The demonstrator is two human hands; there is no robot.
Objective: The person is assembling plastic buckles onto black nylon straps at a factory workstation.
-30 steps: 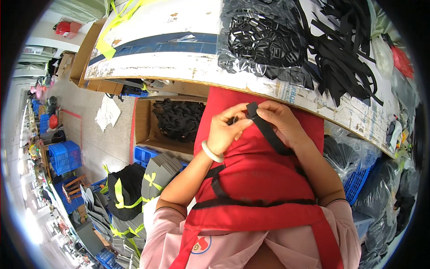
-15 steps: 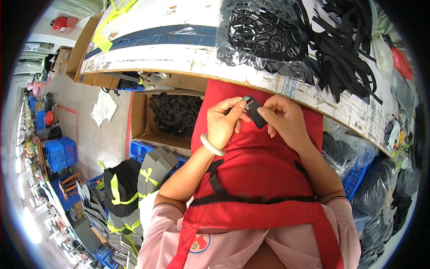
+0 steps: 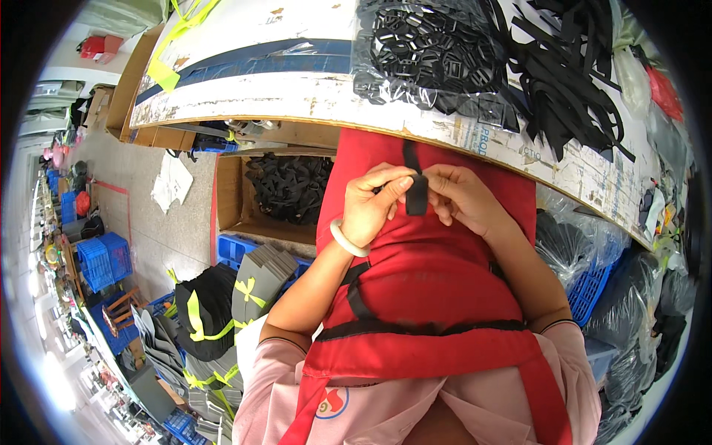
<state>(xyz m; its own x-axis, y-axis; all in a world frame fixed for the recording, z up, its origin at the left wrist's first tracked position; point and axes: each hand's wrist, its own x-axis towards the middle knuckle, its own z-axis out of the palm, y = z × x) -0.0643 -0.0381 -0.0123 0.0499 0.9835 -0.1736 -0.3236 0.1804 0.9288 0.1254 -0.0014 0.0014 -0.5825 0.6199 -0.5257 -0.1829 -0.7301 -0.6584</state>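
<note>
Over the red apron on my lap, both hands are close together on a short black webbing strap point(image 3: 417, 196). My left hand point(image 3: 375, 194), with a pale bangle at its wrist, pinches the strap from the left between thumb and fingers. From the right, my right hand point(image 3: 461, 194) pinches it at the same spot. One end of the strap hangs down in a loop below the fingertips, and the other stretches up toward the table edge. Whether a buckle sits between the fingers is hidden. Beyond my hands, a clear plastic bag of black buckles point(image 3: 426, 48) lies on the table.
Loose black straps point(image 3: 567, 81) are heaped on the worn white table point(image 3: 297, 93), right of the buckles. A cardboard box point(image 3: 236, 194) of black strap pieces stands below its edge. Bundled grey panels point(image 3: 261, 278) are at my left; a blue crate point(image 3: 593, 293) and plastic bags are at my right.
The black strap has turned from slanting to hanging straight, and a length now shows above my fingers. My right hand has shifted slightly left, nearer my left hand.
</note>
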